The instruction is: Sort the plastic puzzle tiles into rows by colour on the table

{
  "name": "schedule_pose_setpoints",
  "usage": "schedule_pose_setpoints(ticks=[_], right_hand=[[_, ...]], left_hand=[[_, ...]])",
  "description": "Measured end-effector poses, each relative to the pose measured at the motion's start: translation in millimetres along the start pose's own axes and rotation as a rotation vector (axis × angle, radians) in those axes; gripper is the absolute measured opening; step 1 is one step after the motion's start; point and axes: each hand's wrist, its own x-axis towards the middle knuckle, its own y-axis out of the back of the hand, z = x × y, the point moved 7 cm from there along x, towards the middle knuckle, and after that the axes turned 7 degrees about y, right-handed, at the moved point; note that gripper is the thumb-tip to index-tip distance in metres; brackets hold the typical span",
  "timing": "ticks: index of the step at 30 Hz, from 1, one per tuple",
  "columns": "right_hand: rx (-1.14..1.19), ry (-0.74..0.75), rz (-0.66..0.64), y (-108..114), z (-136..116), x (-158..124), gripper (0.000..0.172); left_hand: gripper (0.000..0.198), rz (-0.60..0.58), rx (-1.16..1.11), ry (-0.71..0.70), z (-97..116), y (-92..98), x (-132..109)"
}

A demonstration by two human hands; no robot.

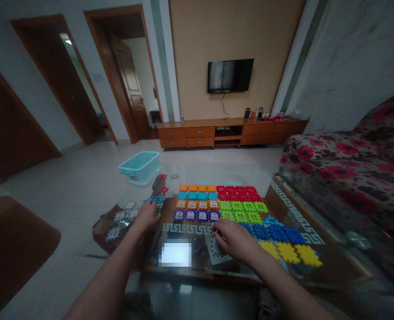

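My left hand (147,215) reaches over the left side of the glass table, thumb apart from the fingers. Its fingertips are at several light blue interlocking pieces (156,198). My right hand (232,238) is low over the table's near middle, fingers curled together; what they hold, if anything, is hidden. Beneath it lies a grey notched piece (216,251), partly covered. Just beyond are purple window tiles (190,215). Rows of orange window tiles (192,204), red tiles (239,193), green tiles (239,216), dark blue tiles (277,232) and yellow tiles (287,252) lie around.
White window pieces (120,216) lie at the table's left, and red triangular pieces (164,190) farther back. A light blue plastic tub (140,166) stands on the floor beyond. A flowered sofa (347,164) is at right; a low wooden cabinet (200,132) stands under the television (230,75).
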Motion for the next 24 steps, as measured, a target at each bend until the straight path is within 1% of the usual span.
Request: schedule_pose_setpoints(ticks=[2,5,7,10,13,18,24], right_hand=[[-0.001,0.004,0.004,0.8,0.6,0.1,0.014],[-0.007,-0.007,0.005,2.5,5.1,0.2,0.016],[-0.012,-0.022,0.011,4.9,9.5,-0.1,0.018],[-0.038,-0.047,0.026,9.7,15.4,-1.0,0.018],[-0.065,-0.064,0.042,12.5,18.6,-1.2,0.018],[-0.062,-0.055,0.052,9.8,16.6,0.6,0.018],[-0.049,-0.05,0.044,4.5,15.0,2.0,0.019]], left_hand=[[0.044,0.009,-0.028,-0.071,16.3,-6.6,9.2],[0.051,-0.007,-0.049,-0.133,32.4,-20.0,23.3],[0.055,-0.029,-0.063,-0.157,37.4,-29.5,29.6],[0.057,-0.045,-0.082,-0.157,37.2,-38.4,33.4],[0.054,-0.027,-0.085,-0.134,32.6,-37.9,33.0],[0.042,0.006,-0.089,-0.104,25.3,-29.1,30.3],[0.03,-0.022,-0.144,-0.151,27.0,-23.1,27.2]])
